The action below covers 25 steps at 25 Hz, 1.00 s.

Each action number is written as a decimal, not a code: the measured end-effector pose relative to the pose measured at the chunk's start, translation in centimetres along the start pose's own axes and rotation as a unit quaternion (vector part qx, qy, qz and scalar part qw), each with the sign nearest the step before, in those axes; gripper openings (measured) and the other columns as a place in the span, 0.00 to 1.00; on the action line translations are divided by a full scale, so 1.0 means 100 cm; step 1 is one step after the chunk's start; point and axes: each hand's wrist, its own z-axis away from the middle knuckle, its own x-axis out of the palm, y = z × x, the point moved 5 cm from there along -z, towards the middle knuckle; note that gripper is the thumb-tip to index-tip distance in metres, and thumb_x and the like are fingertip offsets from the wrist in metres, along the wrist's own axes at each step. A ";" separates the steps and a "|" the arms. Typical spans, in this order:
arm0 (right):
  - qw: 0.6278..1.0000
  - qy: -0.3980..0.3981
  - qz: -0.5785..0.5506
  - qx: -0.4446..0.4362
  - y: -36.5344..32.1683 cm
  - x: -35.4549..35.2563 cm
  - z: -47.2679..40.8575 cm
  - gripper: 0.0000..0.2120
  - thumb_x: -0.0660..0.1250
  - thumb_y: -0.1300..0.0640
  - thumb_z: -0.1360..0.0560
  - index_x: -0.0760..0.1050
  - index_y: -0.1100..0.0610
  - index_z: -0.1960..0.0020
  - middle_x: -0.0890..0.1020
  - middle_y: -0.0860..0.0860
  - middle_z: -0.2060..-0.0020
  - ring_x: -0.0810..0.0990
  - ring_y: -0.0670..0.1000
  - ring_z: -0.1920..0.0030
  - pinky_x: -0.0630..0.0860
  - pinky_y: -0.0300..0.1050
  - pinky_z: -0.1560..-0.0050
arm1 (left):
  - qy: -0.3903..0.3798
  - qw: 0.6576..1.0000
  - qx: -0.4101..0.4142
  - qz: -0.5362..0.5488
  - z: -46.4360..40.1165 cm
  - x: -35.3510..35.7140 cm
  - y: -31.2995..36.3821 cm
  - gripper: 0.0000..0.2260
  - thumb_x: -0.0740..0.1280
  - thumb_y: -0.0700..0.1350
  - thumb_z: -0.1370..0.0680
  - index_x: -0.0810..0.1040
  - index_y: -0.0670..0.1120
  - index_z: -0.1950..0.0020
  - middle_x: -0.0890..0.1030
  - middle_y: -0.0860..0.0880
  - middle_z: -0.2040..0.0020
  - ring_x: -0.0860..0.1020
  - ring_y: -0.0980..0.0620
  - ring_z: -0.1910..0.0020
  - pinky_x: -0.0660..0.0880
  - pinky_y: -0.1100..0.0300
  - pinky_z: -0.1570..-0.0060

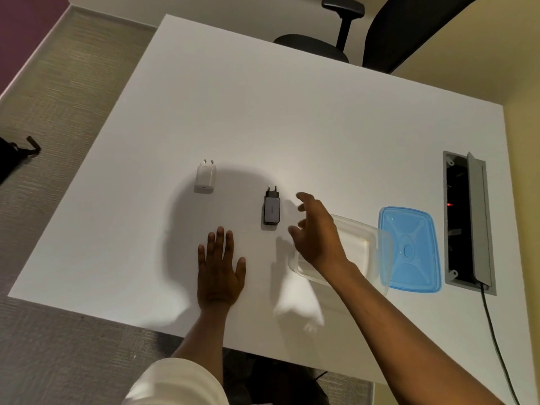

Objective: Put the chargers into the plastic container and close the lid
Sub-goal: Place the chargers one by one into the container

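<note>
My left hand (pixel 219 273) lies flat near the desk's (pixel 292 127) front edge; my right hand (pixel 317 232) hovers open, empty, between black charger (pixel 272 211) and container (pixel 359 247). White charger (pixel 205 176) mid-desk; lid (pixel 409 248) rightward.

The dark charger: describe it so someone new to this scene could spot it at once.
On the white table, look just left of the clear plastic container, beyond the raised right hand. The dark charger lies flat there, prongs pointing away. It is grey-black, while the only other charger, farther left, is white.
</note>
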 end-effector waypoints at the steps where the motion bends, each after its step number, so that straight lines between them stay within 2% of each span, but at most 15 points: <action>1: 1.000 -0.020 0.005 -0.014 -0.012 0.006 -0.012 0.30 0.71 0.61 0.29 0.64 0.52 0.31 0.76 0.52 0.44 0.79 0.52 0.54 0.77 0.48 0.51 | -0.002 1.000 0.001 -0.001 0.000 -0.001 0.000 0.31 0.49 0.59 0.20 0.53 0.48 0.19 0.54 0.45 0.18 0.53 0.44 0.19 0.54 0.42 0.21; 4: 0.992 -0.101 0.067 -0.028 -0.031 0.033 -0.043 0.25 0.69 0.61 0.28 0.65 0.57 0.34 0.75 0.58 0.45 0.78 0.61 0.48 0.73 0.49 0.54 | -0.003 1.000 0.001 -0.001 0.000 -0.002 0.001 0.31 0.50 0.59 0.20 0.54 0.47 0.19 0.55 0.45 0.18 0.53 0.43 0.19 0.54 0.42 0.21; 7: 0.981 -0.131 0.139 0.035 -0.030 0.054 -0.060 0.21 0.64 0.60 0.24 0.64 0.60 0.33 0.72 0.61 0.43 0.77 0.65 0.45 0.73 0.53 0.51 | 0.000 1.000 0.001 -0.003 0.000 -0.003 0.001 0.30 0.50 0.58 0.20 0.54 0.47 0.19 0.55 0.45 0.18 0.54 0.43 0.19 0.54 0.43 0.21; 9: 0.977 -0.131 0.154 0.070 -0.026 0.064 -0.061 0.21 0.61 0.59 0.22 0.62 0.60 0.31 0.71 0.62 0.41 0.77 0.66 0.44 0.75 0.57 0.47 | -0.001 1.000 -0.001 -0.004 0.000 -0.003 0.000 0.30 0.51 0.58 0.20 0.54 0.47 0.19 0.55 0.45 0.18 0.54 0.44 0.19 0.53 0.43 0.21; 12: 0.979 -0.107 0.156 0.070 -0.024 0.075 -0.057 0.20 0.59 0.60 0.21 0.61 0.60 0.31 0.72 0.62 0.42 0.79 0.66 0.46 0.76 0.58 0.49 | -0.004 1.000 -0.004 -0.010 0.000 -0.001 -0.001 0.31 0.52 0.58 0.20 0.53 0.48 0.19 0.54 0.46 0.18 0.53 0.45 0.19 0.52 0.44 0.21; 16: 0.978 -0.101 0.168 0.071 -0.022 0.081 -0.057 0.29 0.67 0.62 0.27 0.59 0.59 0.29 0.73 0.62 0.44 0.80 0.65 0.48 0.77 0.54 0.50 | -0.007 1.000 -0.009 -0.012 -0.001 0.001 -0.002 0.30 0.51 0.59 0.19 0.53 0.49 0.19 0.54 0.46 0.18 0.52 0.45 0.19 0.52 0.45 0.21; 19: 0.978 -0.114 0.154 0.078 -0.025 0.079 -0.054 0.32 0.70 0.62 0.29 0.59 0.59 0.30 0.74 0.62 0.44 0.81 0.65 0.48 0.74 0.51 0.55 | -0.007 1.000 -0.010 -0.008 -0.001 0.002 -0.003 0.30 0.50 0.59 0.19 0.53 0.49 0.19 0.54 0.46 0.18 0.52 0.45 0.19 0.53 0.44 0.21; 23: 0.992 -0.080 0.095 0.037 -0.041 0.059 -0.038 0.34 0.72 0.59 0.31 0.60 0.58 0.31 0.74 0.60 0.45 0.81 0.63 0.50 0.79 0.50 0.55 | -0.007 1.000 -0.007 -0.001 -0.002 0.002 -0.002 0.30 0.50 0.60 0.19 0.52 0.49 0.19 0.54 0.47 0.18 0.52 0.45 0.19 0.53 0.43 0.21; 25: 0.998 -0.034 0.053 -0.002 -0.047 0.038 -0.018 0.32 0.73 0.57 0.32 0.61 0.55 0.33 0.75 0.57 0.48 0.81 0.59 0.54 0.81 0.47 0.61 | -0.007 1.000 -0.007 0.000 -0.001 0.000 -0.002 0.30 0.48 0.60 0.19 0.52 0.49 0.19 0.53 0.47 0.18 0.51 0.45 0.19 0.53 0.43 0.21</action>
